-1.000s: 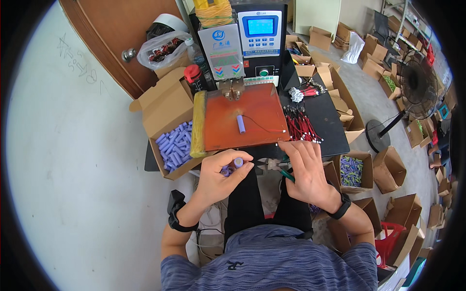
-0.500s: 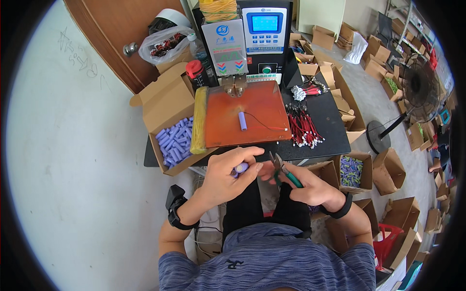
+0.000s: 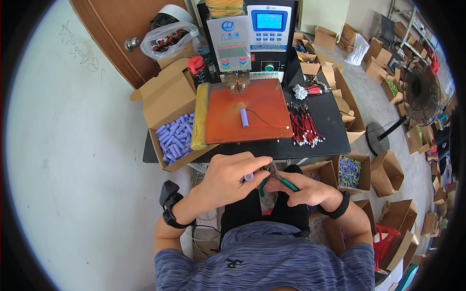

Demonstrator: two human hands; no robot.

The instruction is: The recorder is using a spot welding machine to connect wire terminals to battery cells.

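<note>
My left hand [image 3: 225,178] is closed around purple cylindrical battery cells [image 3: 249,177], whose ends show between the fingers. Green-handled cutting pliers [image 3: 290,185] are gripped in my right hand [image 3: 310,190], their handles spread apart. The jaws reach close to my left thumb and fingertip; what is between them cannot be made out. Both hands are over my lap, just before the table edge. Beyond them, one purple battery cell [image 3: 244,118] with a black and a red wire lies on the orange work board [image 3: 267,99].
A spot welding machine [image 3: 268,58] stands behind the board. At left, an open carton [image 3: 165,97] holds purple cells. Red wire leads [image 3: 306,128] with white connectors lie on the black table [image 3: 335,140]. Cartons [image 3: 388,172] and a fan [image 3: 420,89] stand at right.
The pliers have moved left toward my left fingertips, and their handles have opened wider. My left hand has shifted slightly right and down, still holding the cells.
</note>
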